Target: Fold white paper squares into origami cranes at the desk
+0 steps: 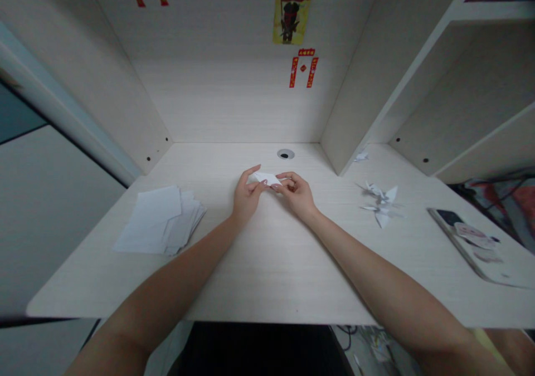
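A small folded piece of white paper (pixel 267 179) is held between my two hands over the middle of the desk. My left hand (pixel 247 193) pinches its left end, thumb in front and index finger along the back edge. At the right end, my right hand (pixel 296 192) grips the paper with thumb and bent fingers. Parts of the paper are hidden behind my fingertips. On the left lies a loose stack of white paper sheets (pixel 156 220). To the right are several folded paper cranes (pixel 381 200) in a small cluster.
A phone (pixel 449 217) with stickers lies on a silver tablet or laptop (pixel 501 273) at the right. Behind my hands is a round cable hole (pixel 286 154). An upright partition (pixel 351 86) rises at the back right, with another white paper piece (pixel 361 156) near its foot.
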The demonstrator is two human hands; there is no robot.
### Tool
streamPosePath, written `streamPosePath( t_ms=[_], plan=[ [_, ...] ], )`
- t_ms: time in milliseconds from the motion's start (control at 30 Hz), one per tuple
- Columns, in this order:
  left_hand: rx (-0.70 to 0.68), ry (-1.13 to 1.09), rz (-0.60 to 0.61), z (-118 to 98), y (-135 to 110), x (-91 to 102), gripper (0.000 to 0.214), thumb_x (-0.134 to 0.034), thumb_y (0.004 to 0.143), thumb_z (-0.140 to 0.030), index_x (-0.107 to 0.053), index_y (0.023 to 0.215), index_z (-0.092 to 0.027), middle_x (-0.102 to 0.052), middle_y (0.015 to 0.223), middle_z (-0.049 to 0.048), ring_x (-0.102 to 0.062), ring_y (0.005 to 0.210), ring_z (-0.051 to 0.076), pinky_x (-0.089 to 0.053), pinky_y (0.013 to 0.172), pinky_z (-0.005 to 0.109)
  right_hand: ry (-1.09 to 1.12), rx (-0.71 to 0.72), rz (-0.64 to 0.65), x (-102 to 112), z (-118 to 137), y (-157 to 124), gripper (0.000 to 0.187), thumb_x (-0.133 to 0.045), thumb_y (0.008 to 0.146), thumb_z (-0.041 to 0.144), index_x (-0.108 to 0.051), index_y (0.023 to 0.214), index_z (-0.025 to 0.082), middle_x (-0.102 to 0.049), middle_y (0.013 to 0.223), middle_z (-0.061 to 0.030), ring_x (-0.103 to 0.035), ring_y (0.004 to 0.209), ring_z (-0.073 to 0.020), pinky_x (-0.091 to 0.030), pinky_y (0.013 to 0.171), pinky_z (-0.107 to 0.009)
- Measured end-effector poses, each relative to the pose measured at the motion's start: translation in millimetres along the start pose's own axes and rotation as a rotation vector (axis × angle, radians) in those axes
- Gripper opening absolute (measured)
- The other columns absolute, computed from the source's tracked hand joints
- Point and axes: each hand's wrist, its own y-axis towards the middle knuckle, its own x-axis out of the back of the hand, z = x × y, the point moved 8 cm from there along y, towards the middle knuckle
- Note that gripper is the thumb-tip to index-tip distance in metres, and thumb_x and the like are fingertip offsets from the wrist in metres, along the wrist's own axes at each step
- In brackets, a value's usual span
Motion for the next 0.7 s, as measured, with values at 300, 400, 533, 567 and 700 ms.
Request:
streamPosePath(
  t_ms=[300,400,533,567,700],
  plan=[
    [-0.016,0.01,-0.02,-3.5,-1.7,0.9,0.053,-0.064,0.077,-0.036,-0.047,0.124,-0.018,-0.069,0.07,0.0019,-0.066,0.069,0.017,-0.051,0.069,0.028,0.049,-0.044,0.019,-2.2,-5.9,1.0,0.043,-0.076,0.059,0.043,-0.059,0.092,0.02,-0.062,0.059,0.0039,-0.053,0.054,-0.0105,-0.042,0.055,-0.024],
    [-0.02,0.02,-0.012,-2.8,-1.0,0.8,0.056,-0.064,0.076,-0.035,-0.045,0.126,-0.019,-0.068,0.067,0.0006,-0.065,0.065,0.016,-0.05,0.065,0.026,0.045,-0.051,0.02,-1.6,-8.7,1.7,0.044,-0.076,0.059,0.043,-0.059,0.092,0.02,-0.063,0.06,0.0038,-0.053,0.054,-0.0103,-0.041,0.054,-0.023],
    [-0.024,0.049,-0.054,-2.5,0.5,4.4,0.06,-0.068,0.073,-0.033,-0.044,0.127,-0.019,-0.068,0.067,0.0002,-0.063,0.061,0.014,-0.048,0.061,0.023,0.043,-0.049,0.013,-0.8,-9.2,1.7,0.04,-0.076,0.059,0.041,-0.06,0.088,0.021,-0.063,0.059,0.0043,-0.052,0.053,-0.0102,-0.04,0.054,-0.024],
    [-0.022,0.049,-0.067,-2.6,0.8,5.3,0.061,-0.069,0.072,-0.033,-0.044,0.126,-0.019,-0.068,0.069,0.0005,-0.062,0.061,0.013,-0.047,0.06,0.023,0.043,-0.046,0.012,-0.7,-8.7,1.5,0.038,-0.076,0.059,0.041,-0.06,0.088,0.021,-0.062,0.058,0.0046,-0.052,0.052,-0.01,-0.04,0.054,-0.024],
    [-0.001,0.05,-0.096,-2.1,0.9,7.8,0.063,-0.071,0.069,-0.033,-0.045,0.125,-0.018,-0.069,0.07,0.0008,-0.061,0.058,0.011,-0.045,0.057,0.02,0.036,-0.034,0.021,-1.1,-7.0,0.9,0.036,-0.076,0.061,0.039,-0.06,0.088,0.02,-0.058,0.056,0.0058,-0.049,0.05,-0.009,-0.038,0.054,-0.023]
  ],
)
